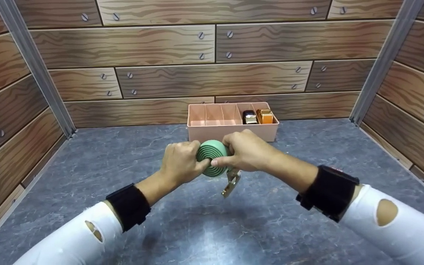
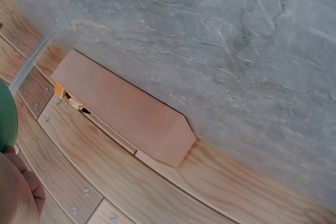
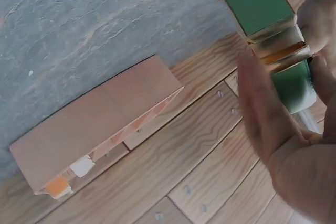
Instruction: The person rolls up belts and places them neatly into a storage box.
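A mint-green belt (image 1: 212, 146) is rolled into a tight coil above the table, its spiral edge facing me in the head view. Its gold buckle (image 1: 231, 186) hangs below the coil on the right. My left hand (image 1: 179, 162) grips the coil's left side, thumb at the spiral's centre. From the right, my right hand (image 1: 250, 151) holds the same coil, its thumb also at the centre. The right wrist view shows the belt's outer green face (image 3: 257, 3) with a gold metal piece (image 3: 278, 48) across it. Only a green edge (image 2: 6, 116) of the coil appears in the left wrist view.
A pink divided box (image 1: 230, 133) stands behind my hands by the wooden-plank back wall (image 1: 212, 79). Its right compartments hold a dark rolled belt (image 1: 249, 117) and an orange one (image 1: 266, 117) with gold buckles. Plank walls border the grey marbled table (image 1: 123, 154) on both sides.
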### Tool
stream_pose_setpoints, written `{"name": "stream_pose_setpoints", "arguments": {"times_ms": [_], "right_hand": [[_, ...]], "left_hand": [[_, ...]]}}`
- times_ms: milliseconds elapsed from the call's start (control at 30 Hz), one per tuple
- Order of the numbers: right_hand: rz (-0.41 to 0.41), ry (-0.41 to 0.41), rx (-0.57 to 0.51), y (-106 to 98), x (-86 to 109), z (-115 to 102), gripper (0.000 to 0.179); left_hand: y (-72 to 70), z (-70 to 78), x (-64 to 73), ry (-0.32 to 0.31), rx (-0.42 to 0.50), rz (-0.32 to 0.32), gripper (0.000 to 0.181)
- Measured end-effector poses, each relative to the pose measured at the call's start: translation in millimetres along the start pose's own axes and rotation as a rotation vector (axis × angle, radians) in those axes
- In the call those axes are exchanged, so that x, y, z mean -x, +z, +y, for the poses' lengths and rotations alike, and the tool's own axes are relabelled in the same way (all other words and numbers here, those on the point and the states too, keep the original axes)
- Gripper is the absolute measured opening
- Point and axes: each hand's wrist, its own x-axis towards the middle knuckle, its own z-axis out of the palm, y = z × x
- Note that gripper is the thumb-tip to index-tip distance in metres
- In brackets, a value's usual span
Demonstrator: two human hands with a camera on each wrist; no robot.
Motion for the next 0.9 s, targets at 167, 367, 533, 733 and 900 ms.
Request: {"name": "stream_pose_setpoints", "arguments": {"times_ms": [167,367,533,733,900], "right_hand": [[0.006,-0.034,0.034,5,-2.2,3,0.041],[0.016,-0.068,-0.093,5,-6.4,6,0.04],[0.033,-0.035,-0.191,3,-14.6,8,0.031],[0.037,0.061,-0.266,1,-26.3,15,0.03],[0.072,0.116,-0.173,-2,-36.7,25,0.032]], "left_hand": [[-0.1,-2.0,2.5,0.006,-0.008,-0.025,0.034],[2.0,-4.3,-0.6,0.105,-0.041,0.046,0.039],[7.3,-8.6,-3.4,0.074,-0.015,0.073,0.041],[14.1,-13.3,-14.9,-0.048,0.076,-0.068,0.04],[19.8,-18.9,-32.9,-0.117,0.153,-0.316,0.044]]}}
